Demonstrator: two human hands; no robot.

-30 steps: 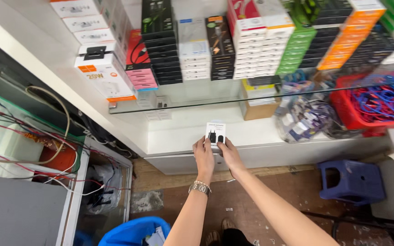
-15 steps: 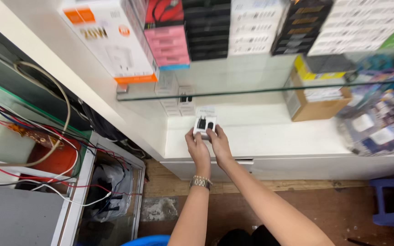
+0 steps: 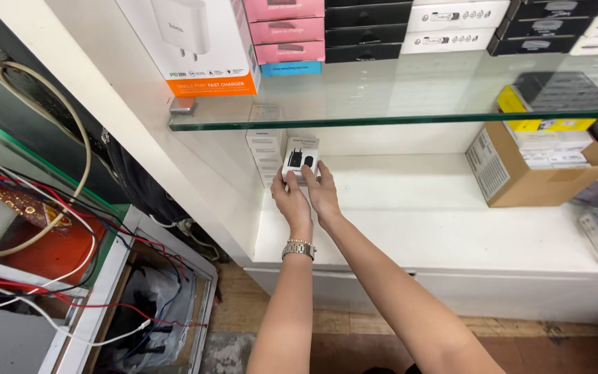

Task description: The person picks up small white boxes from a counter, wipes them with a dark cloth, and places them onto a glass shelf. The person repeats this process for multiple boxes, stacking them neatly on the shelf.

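Both my hands hold a small white box [image 3: 302,156] with a black charger pictured on it. My left hand [image 3: 291,200], with a metal watch at the wrist, grips its lower left side. My right hand [image 3: 322,190] grips its lower right side. The box stands upright on the white lower shelf [image 3: 410,215], just under the glass shelf [image 3: 396,119]. It is next to a stack of similar white boxes [image 3: 266,144] at the shelf's back left corner.
Above the glass shelf stand a large white and orange charger box [image 3: 198,43], pink boxes [image 3: 284,31] and rows of black and white boxes. An open cardboard carton [image 3: 524,170] sits on the lower shelf at right. Cables and wires [image 3: 57,208] hang at left.
My view has moved closer and to the left. Both hands carried the small box up and forward, from in front of the shelf edge to beside the stack of white boxes.
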